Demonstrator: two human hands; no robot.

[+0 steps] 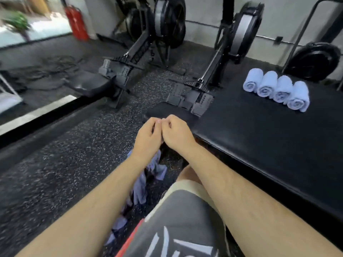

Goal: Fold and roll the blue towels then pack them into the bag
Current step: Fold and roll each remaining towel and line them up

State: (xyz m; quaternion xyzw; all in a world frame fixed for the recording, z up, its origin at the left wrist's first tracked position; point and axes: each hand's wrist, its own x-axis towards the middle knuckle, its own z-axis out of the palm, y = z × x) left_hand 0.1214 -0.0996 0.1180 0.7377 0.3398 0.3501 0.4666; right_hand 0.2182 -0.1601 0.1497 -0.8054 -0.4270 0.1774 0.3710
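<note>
Pinching together mid-frame, left hand (147,137) and right hand (176,133) grip hanging blue towel (141,184), likely aligning corners; four rolled towels (276,89) parked upper right on surface (259,141).

Two black rowing machines (148,43) stand on the speckled rubber floor (74,154). A red fire extinguisher (77,21) stands by the far wall, coiled ropes (53,69) nearby.

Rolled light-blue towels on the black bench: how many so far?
4, side by side in a row. An unrolled light-blue towel hangs below the hands, partly hidden.
</note>
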